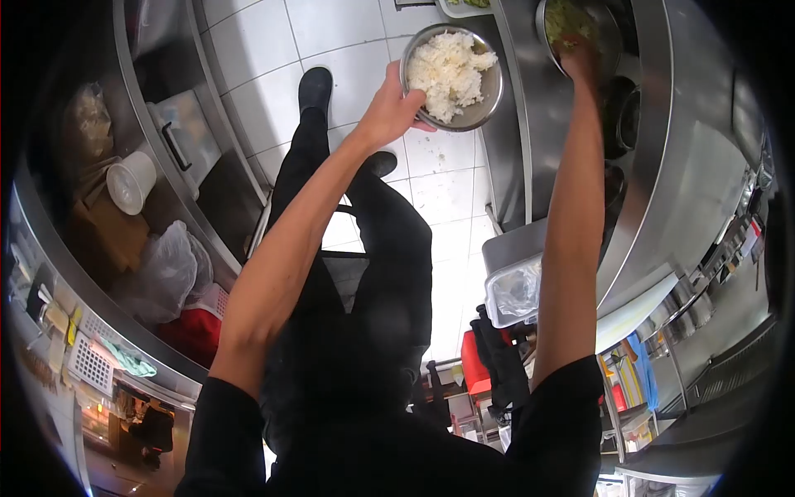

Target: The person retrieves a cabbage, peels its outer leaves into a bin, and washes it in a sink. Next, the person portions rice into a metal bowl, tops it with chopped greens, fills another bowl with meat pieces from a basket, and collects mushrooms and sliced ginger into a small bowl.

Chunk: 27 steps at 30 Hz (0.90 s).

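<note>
One metal bowl (494,86) of white rice (450,70) is leading our view, hanging over the tiled floor (447,195), just beside the steel counter (538,124). And our left hand (387,112) is gripping it, closed on the near side, thumb pressing over the rim and fingers supporting from below, probably so that the load is staying steady and roughly level. We're seeing why it's being held out there, too: seemingly, that's keeping the bowl near our other hand's reach.

Now the look of it: the rice is sitting in a loose, clumpy mound, off-white, leaning towards our side, while the bare wall is shining on the counter side.

Moving outward, our right hand (580,62) is reaching into a second bowl (611,51), fingers dipping into green food (569,21) with reddish bits showing near them. We cannot tell whether that hand is closing on anything; its fingertips are hiding. The second bowl is resting on the counter, seemingly so that it needs no holding. Further back, a plastic-lined container (517,291) is standing beside our right forearm.
</note>
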Available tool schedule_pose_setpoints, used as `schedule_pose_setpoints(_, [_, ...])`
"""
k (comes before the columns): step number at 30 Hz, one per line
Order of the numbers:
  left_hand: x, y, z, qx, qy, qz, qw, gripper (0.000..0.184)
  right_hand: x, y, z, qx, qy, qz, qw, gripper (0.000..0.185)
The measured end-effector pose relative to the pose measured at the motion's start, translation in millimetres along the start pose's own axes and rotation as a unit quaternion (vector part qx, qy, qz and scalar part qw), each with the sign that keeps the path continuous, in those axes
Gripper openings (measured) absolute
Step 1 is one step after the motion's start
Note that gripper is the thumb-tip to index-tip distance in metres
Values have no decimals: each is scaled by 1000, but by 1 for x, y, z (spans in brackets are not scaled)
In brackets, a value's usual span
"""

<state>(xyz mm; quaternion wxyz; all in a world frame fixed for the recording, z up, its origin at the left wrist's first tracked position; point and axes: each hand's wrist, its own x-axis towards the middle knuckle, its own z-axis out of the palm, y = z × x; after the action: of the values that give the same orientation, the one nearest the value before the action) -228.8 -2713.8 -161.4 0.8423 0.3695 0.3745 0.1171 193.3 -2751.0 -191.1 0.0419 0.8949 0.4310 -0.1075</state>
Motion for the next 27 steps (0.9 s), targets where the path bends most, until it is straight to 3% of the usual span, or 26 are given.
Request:
schedule_pose_setpoints(1, [4,3,0,6,-7,-9,1000,56,2,4,0,8,-14,2,1000,46])
schedule_pose_setpoints(3, [17,1,-1,11,-12,-14,1000,56,-9,2,-8,177,-11,74,981,36])
schedule_pose_setpoints(7, [40,5,10,20,-16,-20,999,56,-47,-10,-46,433,42,150,888,34])
schedule_pose_setpoints(11, [56,10,22,42,-21,-36,998,58,-113,-74,-92,480,19,133,867,38])
schedule_pose_setpoints(14, [58,-2,11,60,-29,-42,997,61,-157,-134,-84,420,-50,93,901,42])
schedule_pose_setpoints(17, [56,7,24,44,-44,-71,996,56,-176,-133,-59,288,-33,-6,957,53])
schedule_pose_setpoints(20, [57,5,25,46,-47,-65,996,57,-159,-70,-55,363,-11,186,913,58])
schedule_pose_setpoints(21, [57,5,23,40,-53,-66,996,57,-151,-33,-51,318,11,200,927,53])
schedule_pose_setpoints(24, [58,-1,24,24,-64,-65,996,56,-105,69,-25,49,-19,138,989,39])
schedule_pose_setpoints(27, [56,-10,22,27,-61,-62,996,56,-89,80,-18,-93,-78,120,985,37])
